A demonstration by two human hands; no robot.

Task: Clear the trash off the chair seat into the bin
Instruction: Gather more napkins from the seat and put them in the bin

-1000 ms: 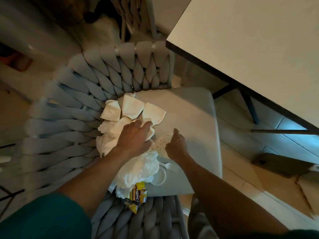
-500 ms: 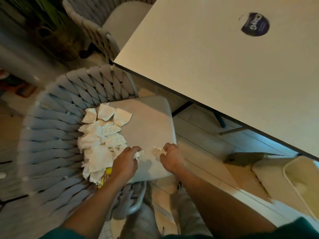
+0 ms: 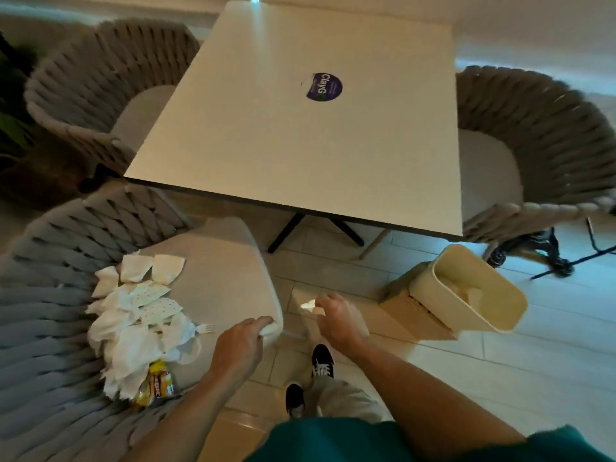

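Note:
A pile of torn white paper and tissue lies on the left part of the grey chair seat, with a yellow wrapper at its near end and a white plastic fork beside it. My left hand curls over a pale scrap at the seat's front corner. My right hand pinches a small white paper scrap above the floor, between the chair and the cream bin. The bin stands on the tiles to the right and holds some paper.
A white table with a round purple sticker stands ahead, its black legs between chair and bin. Two more woven chairs flank it. My shoes are on the tiles below my hands.
My view has lifted and swung right, bringing the bin into sight. My right hand has left the seat with a scrap and moved right over the floor. My left hand slid to the seat's corner.

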